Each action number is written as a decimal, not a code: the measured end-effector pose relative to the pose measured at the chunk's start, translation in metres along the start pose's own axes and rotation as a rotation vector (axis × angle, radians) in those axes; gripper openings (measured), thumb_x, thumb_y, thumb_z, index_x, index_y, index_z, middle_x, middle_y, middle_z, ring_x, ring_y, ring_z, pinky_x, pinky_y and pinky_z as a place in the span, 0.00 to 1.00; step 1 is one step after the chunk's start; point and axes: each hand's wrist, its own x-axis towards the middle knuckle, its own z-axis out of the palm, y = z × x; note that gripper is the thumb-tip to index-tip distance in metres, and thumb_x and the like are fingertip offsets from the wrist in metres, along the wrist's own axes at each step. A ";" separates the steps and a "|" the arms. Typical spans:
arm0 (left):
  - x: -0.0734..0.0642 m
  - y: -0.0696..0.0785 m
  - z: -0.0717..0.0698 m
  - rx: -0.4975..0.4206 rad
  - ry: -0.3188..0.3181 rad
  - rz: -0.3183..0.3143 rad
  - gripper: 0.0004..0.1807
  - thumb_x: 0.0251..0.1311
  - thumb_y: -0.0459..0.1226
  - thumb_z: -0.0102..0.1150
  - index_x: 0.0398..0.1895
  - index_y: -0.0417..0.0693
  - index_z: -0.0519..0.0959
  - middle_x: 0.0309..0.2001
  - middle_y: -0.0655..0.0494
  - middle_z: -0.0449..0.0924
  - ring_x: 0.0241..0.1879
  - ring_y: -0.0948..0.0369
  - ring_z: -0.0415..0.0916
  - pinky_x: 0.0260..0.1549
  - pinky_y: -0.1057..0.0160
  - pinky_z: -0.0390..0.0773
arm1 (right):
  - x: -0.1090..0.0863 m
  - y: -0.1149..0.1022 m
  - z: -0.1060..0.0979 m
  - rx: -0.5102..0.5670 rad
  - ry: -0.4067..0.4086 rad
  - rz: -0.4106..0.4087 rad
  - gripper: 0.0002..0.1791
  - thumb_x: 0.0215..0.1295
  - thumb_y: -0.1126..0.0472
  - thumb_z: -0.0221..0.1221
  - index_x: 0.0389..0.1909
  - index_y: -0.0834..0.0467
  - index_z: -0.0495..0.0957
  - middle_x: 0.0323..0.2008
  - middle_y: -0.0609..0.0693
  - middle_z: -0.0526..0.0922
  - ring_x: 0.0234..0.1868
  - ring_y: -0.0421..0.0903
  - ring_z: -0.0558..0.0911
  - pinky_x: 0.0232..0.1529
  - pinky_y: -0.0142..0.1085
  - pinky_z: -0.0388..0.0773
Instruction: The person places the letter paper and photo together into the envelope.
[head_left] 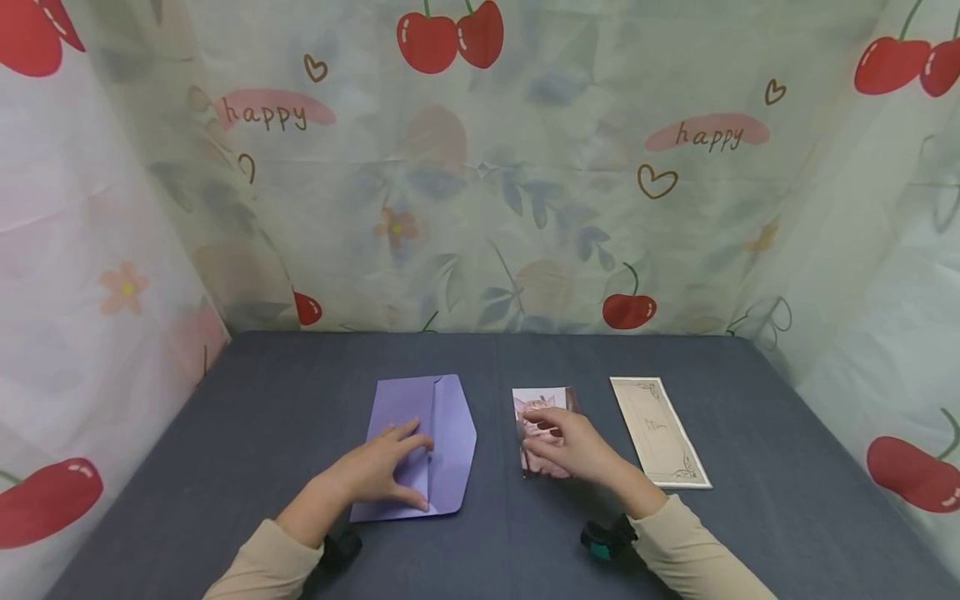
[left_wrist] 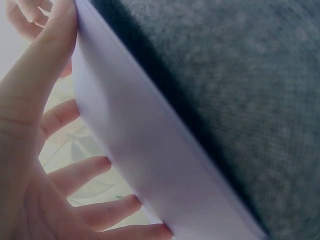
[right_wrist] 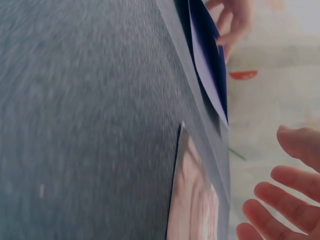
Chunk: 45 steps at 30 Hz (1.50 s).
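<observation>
A purple envelope (head_left: pixel 401 396) lies on the dark table with its flap unfolded toward the right. My left hand (head_left: pixel 378 468) rests on it, fingers spread and fingertips along the envelope's opening; in the left wrist view the fingertips (left_wrist: pixel 102 162) meet the edge of the purple paper (left_wrist: pixel 135 130). Right of the envelope lies a pink picture card (head_left: pixel 540 400), apparently a cat picture, with a brown edge showing behind it. Over this card hovers my right hand (head_left: pixel 576 446), thumb and fingers apart. In the right wrist view the fingers (right_wrist: pixel 280 205) hold nothing, beside the card (right_wrist: pixel 187 195).
A long beige card (head_left: pixel 652 429) with ornate corners lies right of the picture card. The dark cloth (head_left: pixel 300 400) covers the table. Behind and at both sides hangs a cherry-print curtain (head_left: pixel 480 208). Dark wrist cameras (head_left: pixel 609 537) sit under the sleeves.
</observation>
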 end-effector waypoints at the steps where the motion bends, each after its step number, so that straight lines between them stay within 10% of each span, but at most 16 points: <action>1: 0.000 0.000 0.000 0.002 0.000 0.001 0.37 0.36 0.58 0.71 0.51 0.57 0.71 0.68 0.35 0.58 0.62 0.26 0.55 0.54 0.31 0.63 | -0.001 0.001 -0.002 -0.003 0.008 0.012 0.20 0.58 0.64 0.62 0.50 0.70 0.75 0.49 0.64 0.80 0.47 0.60 0.81 0.45 0.48 0.79; 29: 0.001 -0.004 0.002 -0.004 -0.004 0.005 0.38 0.36 0.59 0.71 0.53 0.57 0.71 0.68 0.35 0.58 0.62 0.26 0.55 0.56 0.32 0.62 | -0.021 0.045 -0.032 -0.055 0.150 0.460 0.21 0.54 0.61 0.65 0.46 0.70 0.76 0.34 0.58 0.83 0.33 0.47 0.81 0.33 0.36 0.78; 45: 0.000 -0.002 0.001 0.000 -0.004 0.004 0.38 0.36 0.59 0.71 0.52 0.57 0.71 0.68 0.35 0.58 0.63 0.27 0.56 0.56 0.33 0.62 | -0.017 0.050 -0.026 0.003 0.150 0.543 0.18 0.50 0.64 0.66 0.39 0.72 0.78 0.26 0.55 0.82 0.23 0.37 0.73 0.24 0.28 0.69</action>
